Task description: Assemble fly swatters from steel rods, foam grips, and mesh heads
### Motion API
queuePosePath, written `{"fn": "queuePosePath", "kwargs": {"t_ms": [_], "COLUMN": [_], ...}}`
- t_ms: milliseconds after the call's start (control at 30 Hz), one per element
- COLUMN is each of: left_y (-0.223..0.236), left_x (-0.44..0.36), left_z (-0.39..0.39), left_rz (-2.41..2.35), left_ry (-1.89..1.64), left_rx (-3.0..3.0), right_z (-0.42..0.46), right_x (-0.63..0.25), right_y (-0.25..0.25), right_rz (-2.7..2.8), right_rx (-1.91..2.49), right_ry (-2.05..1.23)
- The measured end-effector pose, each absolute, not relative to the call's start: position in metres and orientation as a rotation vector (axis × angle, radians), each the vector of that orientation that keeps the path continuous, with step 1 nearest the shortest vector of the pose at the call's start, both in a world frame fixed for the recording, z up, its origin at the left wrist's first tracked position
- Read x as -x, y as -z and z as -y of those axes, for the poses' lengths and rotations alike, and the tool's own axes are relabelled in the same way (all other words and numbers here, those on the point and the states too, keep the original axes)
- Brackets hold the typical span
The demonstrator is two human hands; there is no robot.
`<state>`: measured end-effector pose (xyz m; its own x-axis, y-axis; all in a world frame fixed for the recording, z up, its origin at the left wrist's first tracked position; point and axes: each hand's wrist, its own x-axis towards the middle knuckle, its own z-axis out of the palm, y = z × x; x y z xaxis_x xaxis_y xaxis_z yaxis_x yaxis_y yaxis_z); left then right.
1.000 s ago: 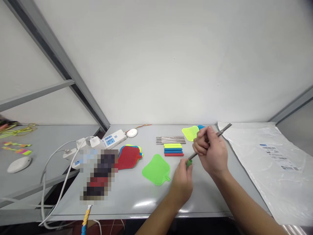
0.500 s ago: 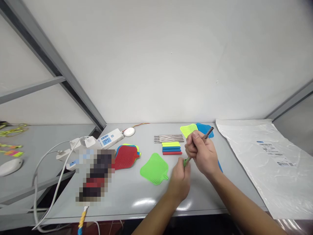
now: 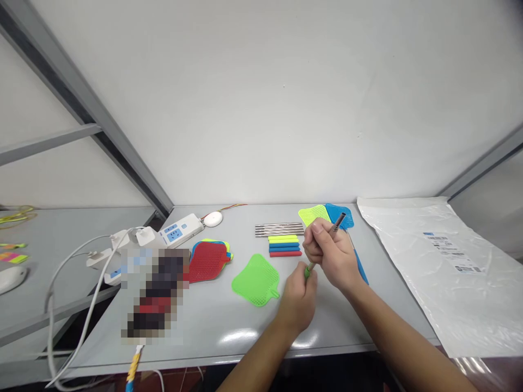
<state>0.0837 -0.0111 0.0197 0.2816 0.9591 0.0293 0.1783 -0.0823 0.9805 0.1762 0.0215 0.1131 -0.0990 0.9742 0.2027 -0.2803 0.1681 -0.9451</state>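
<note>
My left hand (image 3: 299,298) is closed round a green handle (image 3: 308,269), most of it hidden in the fist. A metal rod (image 3: 338,220) rises from that handle, and my right hand (image 3: 332,251) grips it, its dark end sticking out above the fingers. Left of my hands a green fly swatter head (image 3: 256,279) lies flat. Behind it are several coloured handles (image 3: 284,246) in a row and several metal rods (image 3: 278,229). Beyond my right hand lie a yellow swatter head (image 3: 312,214) and a blue swatter (image 3: 340,216), its blue handle (image 3: 361,267) showing beside my wrist.
Red, blue and yellow swatter heads (image 3: 209,261) are stacked at the left. A power strip (image 3: 180,231) with cables, a white round device (image 3: 213,219) and a pixelated object (image 3: 157,294) are further left. White plastic packaging (image 3: 441,272) covers the right side.
The view has shifted slightly, so everything sits a little further left. My hands keep hold of the handle and rod; the rod's upper end appears slightly lower relative to my right hand.
</note>
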Motion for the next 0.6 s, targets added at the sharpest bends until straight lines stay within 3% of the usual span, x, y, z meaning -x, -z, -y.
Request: {"fn": "queuePosePath", "kwargs": {"t_ms": [600], "left_y": [-0.0168], "left_x": [-0.0814], "left_z": [0.0081], "left_rz": [-1.155], "left_ry": [-0.902], "left_rx": [-1.578], "right_z": [-0.0196], "right_x": [-0.1811], "right_y": [-0.1103], "right_rz": [1.091], "right_rx": [0.758], "right_ry": [-1.277]}}
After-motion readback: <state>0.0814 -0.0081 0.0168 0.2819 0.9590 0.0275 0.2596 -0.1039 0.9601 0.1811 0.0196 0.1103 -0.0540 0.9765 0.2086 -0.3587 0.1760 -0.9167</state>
